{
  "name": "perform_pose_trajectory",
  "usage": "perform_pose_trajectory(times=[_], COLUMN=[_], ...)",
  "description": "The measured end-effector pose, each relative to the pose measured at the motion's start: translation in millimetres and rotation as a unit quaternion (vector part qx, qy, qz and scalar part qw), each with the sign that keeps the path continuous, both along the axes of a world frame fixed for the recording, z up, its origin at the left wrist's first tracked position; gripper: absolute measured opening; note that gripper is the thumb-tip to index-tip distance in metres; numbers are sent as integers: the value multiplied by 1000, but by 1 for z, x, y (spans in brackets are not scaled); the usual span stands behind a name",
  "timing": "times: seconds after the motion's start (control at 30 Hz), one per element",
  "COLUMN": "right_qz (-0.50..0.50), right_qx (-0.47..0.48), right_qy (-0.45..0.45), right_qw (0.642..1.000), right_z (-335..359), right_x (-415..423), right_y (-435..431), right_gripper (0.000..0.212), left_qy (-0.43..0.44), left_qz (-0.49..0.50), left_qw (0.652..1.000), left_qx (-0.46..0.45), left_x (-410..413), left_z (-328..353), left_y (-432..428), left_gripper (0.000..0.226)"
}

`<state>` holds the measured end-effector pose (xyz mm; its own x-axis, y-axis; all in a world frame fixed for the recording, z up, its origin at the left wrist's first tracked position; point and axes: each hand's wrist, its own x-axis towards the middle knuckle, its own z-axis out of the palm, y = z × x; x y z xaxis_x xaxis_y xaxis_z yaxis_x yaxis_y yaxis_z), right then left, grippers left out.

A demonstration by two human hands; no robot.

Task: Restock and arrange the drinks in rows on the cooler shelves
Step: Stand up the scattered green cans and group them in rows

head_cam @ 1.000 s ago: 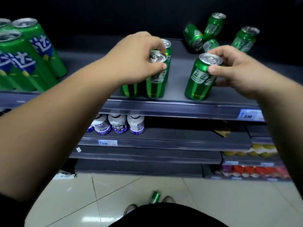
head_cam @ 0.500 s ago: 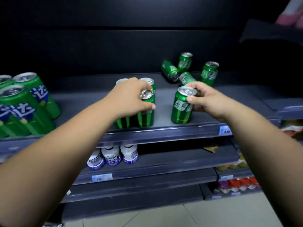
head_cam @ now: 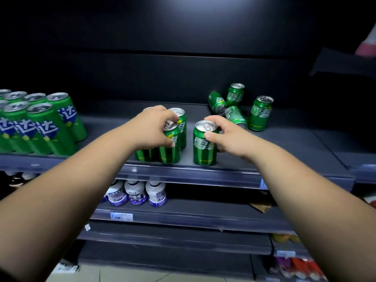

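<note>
Right hand point(head_cam: 227, 137) gripping upright green can point(head_cam: 204, 148), silver top

The shelf holds eight short green cans point(head_cam: 204, 146): four upright at the front, two upright and two toppled at the back right. At least eight tall green cans point(head_cam: 48, 129) stand left. Three white bottles point(head_cam: 135, 193) sit below.
</note>
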<state>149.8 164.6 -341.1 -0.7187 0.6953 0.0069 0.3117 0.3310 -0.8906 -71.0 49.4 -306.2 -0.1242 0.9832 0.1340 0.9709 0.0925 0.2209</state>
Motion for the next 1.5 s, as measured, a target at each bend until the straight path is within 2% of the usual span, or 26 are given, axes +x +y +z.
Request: perform_pose_trajectory(times=[0.1,0.23,0.47,0.53,0.67,0.77,0.9,1.03,1.2,1.37,1.5], right_qz=[6,7,-12,-25,-49,-86,-161,-208,-255,-304,-303], right_qx=[-7,-49,-47,-33,-16,-19,-17,-10,12,47,93], right_qy=[3,52,75,84,60,36,38,53,41,40,2], right_qw=[1000,997,996,996,997,995,986,977,966,951,949], right_z=[-5,-13,-20,-24,-26,-19,-13,-15,-17,-13,-4], right_x=[-8,-23,-25,-24,-21,-14,2,22,54,80,89], right_y=[-2,-10,-18,-19,-23,-24,-16,-6,16,73,119], right_gripper=[61,59,31,26,42,52,49,37,36,46,59], left_qy=[-2,0,9,20,46,17,-9,-3,-15,-12,-7], left_qz=[15,8,-4,-29,-77,-103,-123,-151,-167,-158,-137], left_qw=[1000,1000,1000,999,996,994,992,988,986,987,990], left_qx=[14,19,27,24,12,13,39,36,15,-1,-21], left_x=[11,17,18,21,20,13,5,7,21,38,51], left_z=[-3,-5,1,2,4,9,23,33,34,36,36], left_y=[-5,-11,-11,-8,-2,4,16,37,83,149,203], left_gripper=[84,79,89,82,65,59,55,53,50,50,53])
